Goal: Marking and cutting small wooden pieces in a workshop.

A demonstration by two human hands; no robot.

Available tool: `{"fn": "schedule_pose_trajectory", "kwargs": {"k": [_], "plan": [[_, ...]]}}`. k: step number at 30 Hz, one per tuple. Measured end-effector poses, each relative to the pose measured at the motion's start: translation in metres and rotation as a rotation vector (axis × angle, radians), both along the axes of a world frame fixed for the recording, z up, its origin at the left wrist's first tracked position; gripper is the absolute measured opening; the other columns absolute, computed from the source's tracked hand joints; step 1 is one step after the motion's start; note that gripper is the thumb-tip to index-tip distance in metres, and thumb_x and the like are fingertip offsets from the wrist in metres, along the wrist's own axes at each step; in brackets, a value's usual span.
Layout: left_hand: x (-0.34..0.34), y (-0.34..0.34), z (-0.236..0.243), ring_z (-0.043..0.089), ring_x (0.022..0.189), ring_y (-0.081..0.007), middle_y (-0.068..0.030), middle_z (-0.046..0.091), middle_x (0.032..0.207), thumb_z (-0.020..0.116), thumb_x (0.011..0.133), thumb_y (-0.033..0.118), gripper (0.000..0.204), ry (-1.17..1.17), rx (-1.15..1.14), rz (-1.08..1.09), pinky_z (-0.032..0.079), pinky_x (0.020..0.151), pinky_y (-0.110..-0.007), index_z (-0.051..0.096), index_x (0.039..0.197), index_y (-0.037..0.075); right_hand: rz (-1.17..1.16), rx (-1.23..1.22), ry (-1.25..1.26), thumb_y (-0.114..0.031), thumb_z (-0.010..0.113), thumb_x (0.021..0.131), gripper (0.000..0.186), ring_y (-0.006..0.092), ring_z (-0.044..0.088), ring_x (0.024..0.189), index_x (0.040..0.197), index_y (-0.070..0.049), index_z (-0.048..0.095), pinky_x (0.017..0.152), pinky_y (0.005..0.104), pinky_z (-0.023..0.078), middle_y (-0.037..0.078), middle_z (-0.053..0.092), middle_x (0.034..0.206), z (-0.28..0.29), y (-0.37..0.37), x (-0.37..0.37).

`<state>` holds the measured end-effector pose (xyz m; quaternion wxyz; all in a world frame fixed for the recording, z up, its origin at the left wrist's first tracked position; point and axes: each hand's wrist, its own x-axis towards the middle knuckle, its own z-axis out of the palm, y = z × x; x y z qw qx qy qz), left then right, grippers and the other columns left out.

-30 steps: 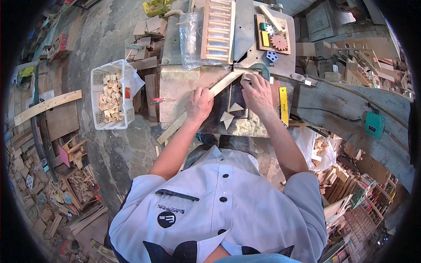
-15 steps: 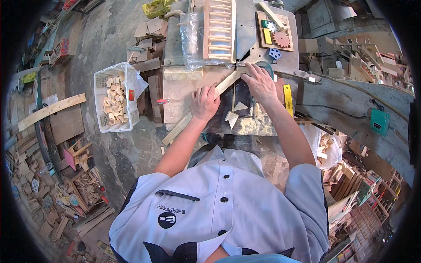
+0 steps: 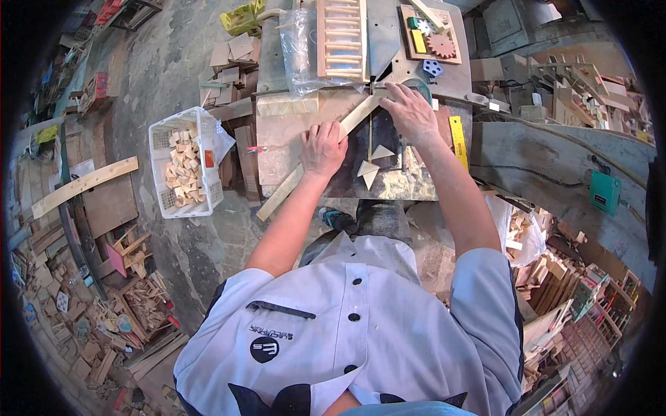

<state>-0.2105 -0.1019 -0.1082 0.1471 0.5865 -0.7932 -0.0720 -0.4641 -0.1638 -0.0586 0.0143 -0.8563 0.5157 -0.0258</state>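
L hand [image 3: 324,149] was on the wood strip [image 3: 358,116], approx mid-length: fingers together, curled over the top and clamped on it; thumb mostly hidden. R hand [image 3: 411,114] was at the strip's far end: fingers bent, thumb apart from the index & next to the strip. Couldn't tell if R was pinching the end or just resting there, tips partly hidden.

Strip pos.: diag. across the worktable [image 3: 281,132], near end lower L & poking past the front edge, far end up by R fingertips.

Btwn the forearms, R of strip: two pale triangular pcs, one [image 3: 381,152] just above the other [image 3: 368,173], w/ sawdust [image 3: 409,180] beside them. Yellow ruler [image 3: 458,142] lay R of R wrist. Row of pale blocks [image 3: 286,104] sat up & L of L hand; red-handled tool [image 3: 256,149] at table's L edge.
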Motion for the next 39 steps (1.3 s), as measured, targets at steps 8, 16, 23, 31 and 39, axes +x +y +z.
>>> {"fn": "schedule_pose_trajectory", "kwargs": {"k": [8, 16, 23, 31, 39], "plan": [[-0.002, -0.022, -0.003, 0.058, 0.105, -0.0263, -0.0035, 0.062, 0.109, 0.082, 0.083, 0.032, 0.045, -0.025, 0.014, 0.0, 0.044, 0.092, -0.047, 0.066, 0.12, 0.011, -0.042, 0.093, -0.004, -0.003, 0.066, 0.086, 0.038, 0.0258, 0.054, 0.139, 0.121, -0.017, 0.072, 0.11, 0.0386, 0.048, 0.008, 0.056, 0.149, 0.003, -0.023, 0.001], [-0.006, -0.044, -0.006, 0.058, 0.106, -0.0264, -0.0039, 0.062, 0.11, 0.082, 0.083, 0.033, 0.044, -0.028, 0.011, 0.008, 0.045, 0.093, -0.047, 0.068, 0.12, 0.012, -0.039, -0.011, 0.034, -0.014, 0.063, 0.092, 0.025, 0.0228, 0.058, 0.132, 0.114, -0.018, 0.075, 0.105, 0.0371, 0.05, 0.006, 0.059, 0.142, -0.001, -0.042, -0.002], [-0.008, -0.055, -0.01, 0.059, 0.106, -0.0267, -0.0042, 0.062, 0.108, 0.081, 0.083, 0.033, 0.042, -0.028, -0.05, 0.011, 0.045, 0.092, -0.047, 0.069, 0.118, 0.012, -0.042, -0.045, 0.015, -0.014, 0.062, 0.092, 0.025, 0.0216, 0.059, 0.129, 0.112, -0.017, 0.075, 0.102, 0.0365, 0.05, 0.004, 0.06, 0.141, -0.004, -0.052, -0.003], [-0.003, -0.025, -0.005, 0.06, 0.105, -0.0291, -0.0055, 0.062, 0.107, 0.081, 0.081, 0.03, 0.039, -0.026, -0.016, 0.029, 0.046, 0.09, -0.049, 0.069, 0.114, 0.012, -0.033, -0.016, -0.012, -0.017, 0.061, 0.092, 0.028, 0.022, 0.058, 0.129, 0.116, -0.017, 0.076, 0.103, 0.0371, 0.048, 0.005, 0.059, 0.14, -0.002, -0.023, 0.001], [0.003, 0.015, 0.002, 0.059, 0.104, -0.0285, -0.0056, 0.061, 0.104, 0.082, 0.08, 0.03, 0.038, 0.021, -0.03, 0.008, 0.046, 0.089, -0.048, 0.067, 0.11, 0.012, -0.041, -0.081, -0.028, -0.017, 0.059, 0.092, 0.025, 0.0263, 0.055, 0.133, 0.114, -0.011, 0.069, 0.106, 0.0401, 0.046, 0.011, 0.058, 0.14, -0.005, 0.019, 0.006]]}}
